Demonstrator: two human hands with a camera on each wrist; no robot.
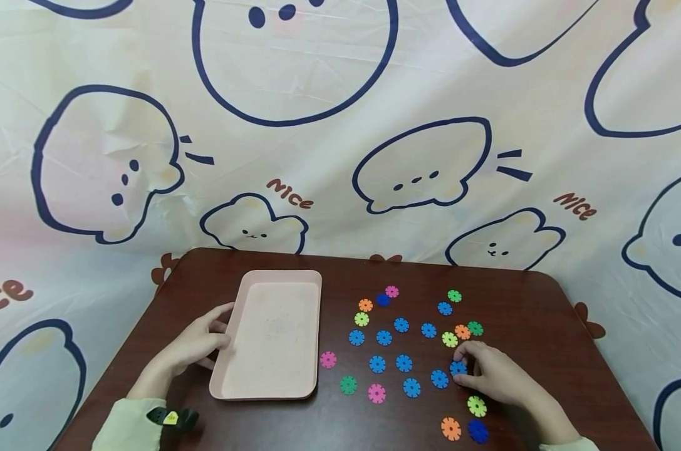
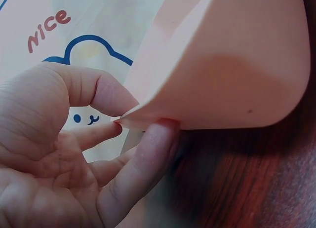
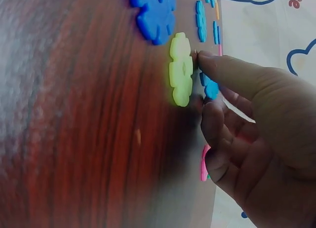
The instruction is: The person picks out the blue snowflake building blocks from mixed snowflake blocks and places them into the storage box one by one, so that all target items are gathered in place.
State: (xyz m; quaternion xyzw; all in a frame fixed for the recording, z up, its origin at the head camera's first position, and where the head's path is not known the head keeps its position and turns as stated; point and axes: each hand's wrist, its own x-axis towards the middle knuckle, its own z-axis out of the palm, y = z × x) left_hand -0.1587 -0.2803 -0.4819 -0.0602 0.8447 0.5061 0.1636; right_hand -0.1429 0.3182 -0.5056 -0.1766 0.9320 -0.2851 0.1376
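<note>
A pale pink tray (image 1: 278, 338) lies on the table's left part. My left hand (image 1: 196, 341) grips its left rim; in the left wrist view the thumb and fingers of that hand (image 2: 94, 134) pinch the edge of the tray (image 2: 237, 85). Over on the right, my right hand (image 1: 500, 376) has thumb and fingertips around a light blue flower-shaped disc (image 1: 458, 368) at table level. The right wrist view shows the disc (image 3: 210, 86) between the fingertips of the hand (image 3: 256, 114), partly hidden, with a yellow-green disc (image 3: 181, 70) beside it.
Several flat discs are spread to the right of the tray, among them a pink one (image 1: 328, 359), a green one (image 1: 348, 384), an orange one (image 1: 450, 429) and a dark blue one (image 1: 478, 431). A patterned cloth (image 1: 329, 156) hangs behind the brown table (image 1: 340, 432).
</note>
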